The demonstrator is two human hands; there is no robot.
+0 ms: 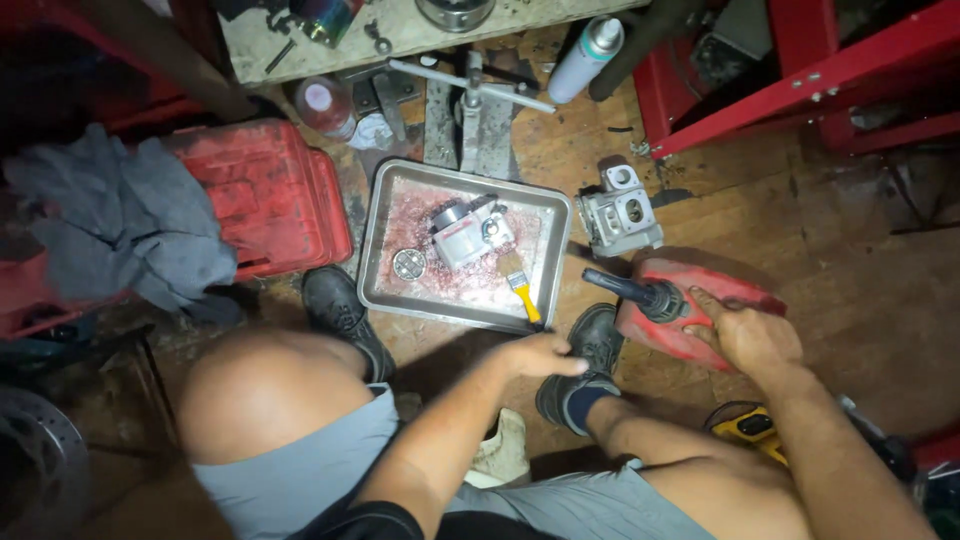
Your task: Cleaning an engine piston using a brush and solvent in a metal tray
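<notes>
Fuel can [700, 312], red with a black spout pointing left, lies on the wooden floor at the person's right foot, and the right hand [748, 335] rests flat on top of it, fingers spread and pressing on its upper face rather than wrapped around it. The left hand [545, 355] hovers just below the near edge of the metal tray [385, 290], fingers loosely curled and holding nothing, close to the yellow handle of a paintbrush [520, 282] that lies in the tray's near right corner. A grey engine part [468, 232] sits in the middle of the tray in reddish liquid, with a small round piece [409, 264] to its left. Another grey casting [622, 210] stands on the floor just beyond the can. 2 dark shoes flank the tray's near side.
</notes>
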